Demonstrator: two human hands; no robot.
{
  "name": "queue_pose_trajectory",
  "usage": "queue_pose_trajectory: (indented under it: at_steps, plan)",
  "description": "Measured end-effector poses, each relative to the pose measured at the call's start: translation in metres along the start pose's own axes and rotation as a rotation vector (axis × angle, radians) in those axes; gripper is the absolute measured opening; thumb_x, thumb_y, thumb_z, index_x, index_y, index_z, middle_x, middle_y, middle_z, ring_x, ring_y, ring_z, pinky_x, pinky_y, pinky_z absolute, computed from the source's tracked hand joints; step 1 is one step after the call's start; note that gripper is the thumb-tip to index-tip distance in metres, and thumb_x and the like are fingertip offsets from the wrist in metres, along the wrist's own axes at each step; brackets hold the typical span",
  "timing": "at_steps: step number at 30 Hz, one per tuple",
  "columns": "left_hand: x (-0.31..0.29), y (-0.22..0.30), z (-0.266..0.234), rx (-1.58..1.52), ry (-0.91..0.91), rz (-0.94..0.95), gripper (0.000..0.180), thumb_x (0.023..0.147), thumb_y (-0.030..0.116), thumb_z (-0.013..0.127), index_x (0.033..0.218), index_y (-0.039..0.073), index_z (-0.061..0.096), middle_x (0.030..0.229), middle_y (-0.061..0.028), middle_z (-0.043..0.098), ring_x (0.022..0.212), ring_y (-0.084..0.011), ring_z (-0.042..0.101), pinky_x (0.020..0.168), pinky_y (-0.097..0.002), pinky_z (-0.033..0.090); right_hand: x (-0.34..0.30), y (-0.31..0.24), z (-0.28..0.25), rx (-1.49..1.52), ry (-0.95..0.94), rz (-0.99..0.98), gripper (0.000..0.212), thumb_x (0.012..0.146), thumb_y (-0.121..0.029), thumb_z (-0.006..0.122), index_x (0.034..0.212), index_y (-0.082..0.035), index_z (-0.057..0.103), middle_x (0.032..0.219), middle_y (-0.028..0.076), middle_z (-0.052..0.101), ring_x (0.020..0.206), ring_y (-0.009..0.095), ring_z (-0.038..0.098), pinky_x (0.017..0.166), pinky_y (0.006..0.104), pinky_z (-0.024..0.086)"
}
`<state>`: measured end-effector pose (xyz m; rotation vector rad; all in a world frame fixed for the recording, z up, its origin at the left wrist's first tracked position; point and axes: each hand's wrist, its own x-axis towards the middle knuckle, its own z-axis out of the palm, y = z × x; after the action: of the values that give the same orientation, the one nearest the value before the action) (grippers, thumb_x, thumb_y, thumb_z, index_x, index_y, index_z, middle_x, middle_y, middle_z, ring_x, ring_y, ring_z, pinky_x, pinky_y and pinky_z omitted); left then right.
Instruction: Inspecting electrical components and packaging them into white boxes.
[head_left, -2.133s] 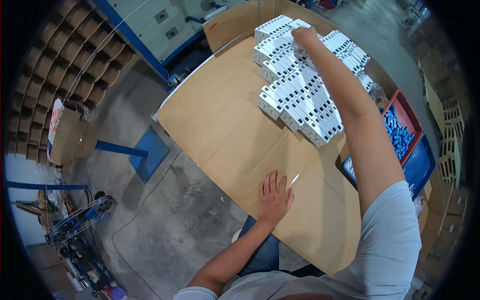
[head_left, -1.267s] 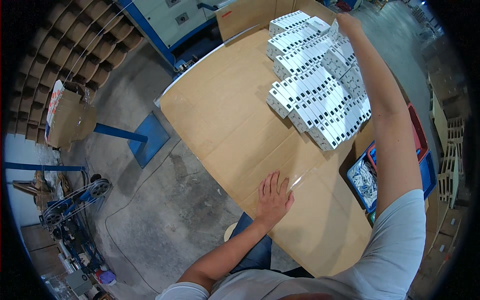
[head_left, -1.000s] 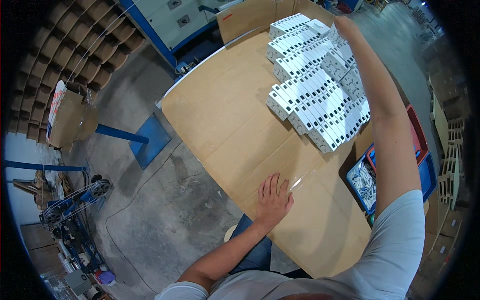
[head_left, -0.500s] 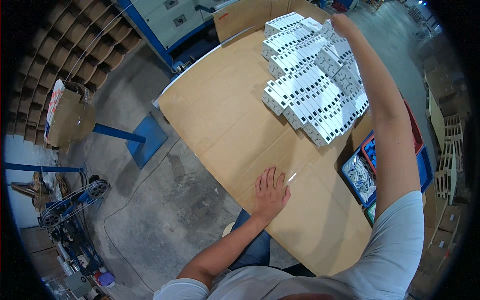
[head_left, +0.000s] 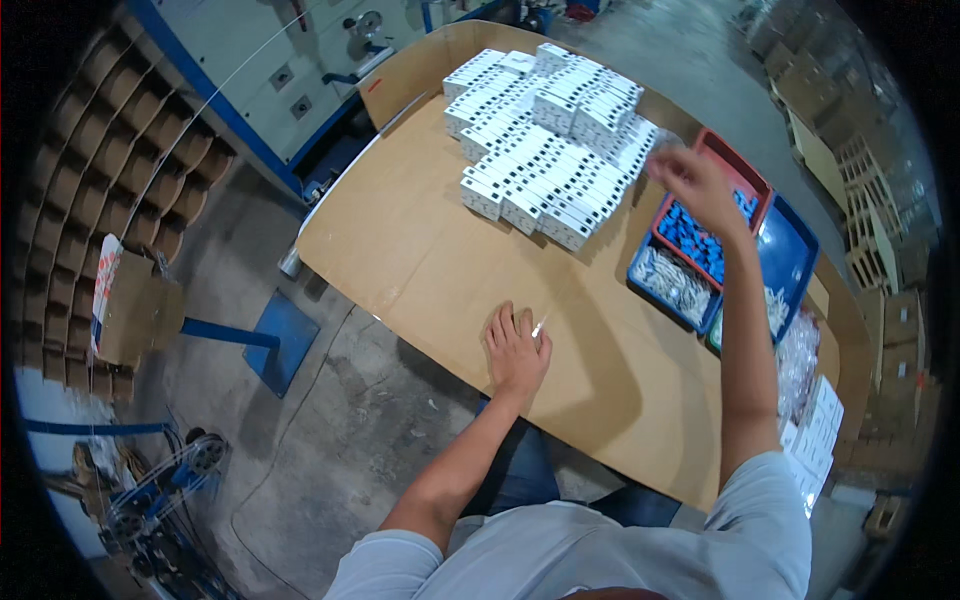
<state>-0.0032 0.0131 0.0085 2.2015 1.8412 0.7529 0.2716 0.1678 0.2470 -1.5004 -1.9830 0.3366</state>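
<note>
My left hand (head_left: 517, 352) lies flat on the cardboard-covered table (head_left: 390, 235) near its front edge, fingers spread, holding nothing. My right hand (head_left: 692, 182) hovers to the right of a large block of white rectangular modules with dark square openings (head_left: 550, 160), beside the red tray (head_left: 722, 158). Its fingers look curled but are smeared by motion, so whether anything is in them is unclear. The modules stand packed in rows, with some stacked on top towards the far right.
Blue pieces (head_left: 690, 240) lie in the red tray. A blue bin (head_left: 790, 250) holds small white parts (head_left: 672, 282). Clear plastic wrap (head_left: 798, 360) and white boxes (head_left: 815, 440) are at the right. A blue-framed machine (head_left: 290, 90) stands beyond the table, a cardboard box (head_left: 140, 305) on the left.
My right hand has come back from the far end of the white modules towards the trays. The view has shifted, showing more of the right side. My left hand still rests on the table.
</note>
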Motion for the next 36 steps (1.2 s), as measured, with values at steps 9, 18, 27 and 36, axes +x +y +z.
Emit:
queue_pose_trajectory:
  at_steps: [9, 18, 27, 36]
  plan:
    - [-0.011, -0.001, 0.009, -0.076, 0.104, 0.034, 0.053, 0.086, 0.036, 0.067, 0.127, 0.004, 0.057, 0.137, -0.0221, 0.048, 0.134, -0.0384, 0.041, 0.112, -0.0522, 0.031, -0.455, -0.009, 0.083, 0.685, 0.101, 0.847, 0.013, 0.097, -0.009, 0.064, 0.102, 0.001, 0.07, 0.083, 0.003, 0.068, 0.074, 0.011, 0.064, 0.067, 0.0262, 0.053]
    - [-0.01, -0.029, 0.033, -0.349, 0.195, 0.031, 0.05, 0.081, 0.029, 0.075, 0.121, 0.004, 0.059, 0.126, -0.0171, 0.056, 0.123, -0.0361, 0.05, 0.108, -0.0484, 0.036, -0.528, -0.049, 0.08, 0.372, 0.12, 0.918, 0.014, 0.096, -0.009, 0.065, 0.104, 0.002, 0.07, 0.08, 0.006, 0.068, 0.079, 0.011, 0.066, 0.071, 0.0259, 0.053]
    - [-0.066, 0.0, -0.001, -0.559, 0.038, 0.201, 0.037, 0.085, 0.02, 0.074, 0.115, 0.004, 0.061, 0.117, -0.0157, 0.061, 0.116, -0.0328, 0.056, 0.103, -0.0449, 0.042, -0.544, -0.057, 0.107, 0.312, 0.399, 0.686, 0.017, 0.094, -0.01, 0.065, 0.107, 0.001, 0.068, 0.116, 0.017, 0.066, 0.104, 0.03, 0.069, 0.091, 0.0365, 0.055]
    - [-0.219, 0.075, -0.029, -0.674, -0.923, 0.408, 0.033, 0.096, 0.031, 0.069, 0.083, 0.001, 0.067, 0.073, -0.0089, 0.066, 0.063, -0.0145, 0.063, 0.058, -0.0299, 0.05, -0.559, -0.064, 0.121, 0.059, 0.264, 0.626, 0.021, 0.089, -0.014, 0.07, 0.106, -0.002, 0.069, 0.139, 0.022, 0.054, 0.132, 0.039, 0.051, 0.111, 0.0449, 0.042]
